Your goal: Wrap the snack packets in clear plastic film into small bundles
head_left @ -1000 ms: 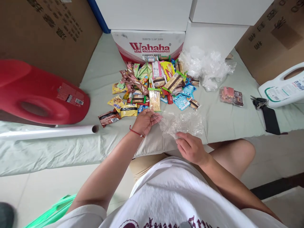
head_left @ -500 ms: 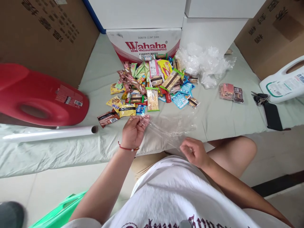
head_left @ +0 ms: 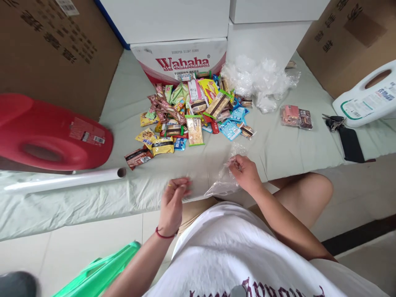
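A clear plastic bag (head_left: 223, 181) is pinched near its upper part by my right hand (head_left: 246, 172); it hangs crumpled at the table's front edge, one corner stretching left. My left hand (head_left: 175, 202), with a red cord bracelet at the wrist, hovers left of the bag and apart from it. Its fingers are drawn together and slightly blurred, and nothing shows in them. Beyond both hands lies a pile of wrapped snacks (head_left: 194, 130) in many colours. A brown-wrapped snack (head_left: 139, 156) rests at its near left end.
Crumpled clear plastic (head_left: 260, 82) heaps right of the Wahaha carton (head_left: 182, 62). A red jug (head_left: 86, 136) and a white roll (head_left: 68, 180) lie left. Rightward are a small snack pack (head_left: 296, 117), keys (head_left: 334, 122), a black phone (head_left: 351, 144) and a white bottle (head_left: 361, 99).
My left hand has let go of the plastic bag and drawn back toward me. My right hand has moved up and now grips the bag, which has gone from stretched flat to bunched.
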A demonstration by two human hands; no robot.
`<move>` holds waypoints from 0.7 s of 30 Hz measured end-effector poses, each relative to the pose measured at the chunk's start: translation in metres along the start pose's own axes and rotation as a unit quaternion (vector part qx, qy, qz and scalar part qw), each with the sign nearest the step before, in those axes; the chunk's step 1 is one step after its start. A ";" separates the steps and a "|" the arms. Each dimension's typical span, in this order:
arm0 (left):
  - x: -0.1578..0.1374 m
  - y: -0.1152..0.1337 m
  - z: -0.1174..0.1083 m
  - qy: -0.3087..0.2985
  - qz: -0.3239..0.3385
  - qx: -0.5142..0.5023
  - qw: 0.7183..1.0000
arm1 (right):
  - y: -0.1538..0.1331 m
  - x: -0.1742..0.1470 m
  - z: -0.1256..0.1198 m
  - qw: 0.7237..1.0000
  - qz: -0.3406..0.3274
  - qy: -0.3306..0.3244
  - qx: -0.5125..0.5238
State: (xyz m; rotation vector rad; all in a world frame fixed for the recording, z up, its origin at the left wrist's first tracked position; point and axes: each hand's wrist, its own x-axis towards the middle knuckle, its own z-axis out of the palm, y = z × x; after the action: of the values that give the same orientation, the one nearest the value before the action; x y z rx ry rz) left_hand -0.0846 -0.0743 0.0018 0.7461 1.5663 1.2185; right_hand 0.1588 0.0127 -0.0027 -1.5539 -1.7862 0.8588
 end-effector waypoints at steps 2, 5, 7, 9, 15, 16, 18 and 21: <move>0.004 0.012 0.001 0.015 0.087 0.068 0.994 | -0.011 -0.003 0.004 0.997 -0.042 -0.025 -0.062; 0.010 0.030 0.025 -0.077 0.200 0.185 0.959 | -0.027 -0.006 0.013 0.986 -0.099 -0.067 -0.114; 0.014 0.032 0.047 -0.109 0.233 0.247 0.934 | -0.032 -0.006 0.018 0.985 -0.104 -0.090 -0.106; 0.020 0.026 0.061 -0.104 0.227 0.274 0.929 | -0.031 -0.004 0.019 0.990 -0.065 -0.108 -0.055; 0.047 0.004 0.045 0.000 0.130 0.214 0.968 | 0.000 0.004 0.008 0.973 0.089 -0.102 0.188; 0.051 0.003 0.040 0.015 0.116 0.195 0.974 | 0.006 0.005 0.006 0.966 0.106 -0.089 0.217; 0.055 0.005 0.035 0.032 0.097 0.158 0.982 | 0.013 0.008 0.005 0.958 0.125 -0.069 0.247; 0.056 0.013 0.042 -0.014 0.080 0.112 0.990 | 0.012 0.011 0.008 0.971 0.096 -0.066 0.206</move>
State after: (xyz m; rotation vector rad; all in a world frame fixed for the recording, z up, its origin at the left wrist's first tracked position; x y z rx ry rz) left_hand -0.0656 -0.0060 -0.0051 1.0473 1.6636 1.1508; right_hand 0.1582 0.0244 -0.0164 -1.4313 -1.4363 1.3597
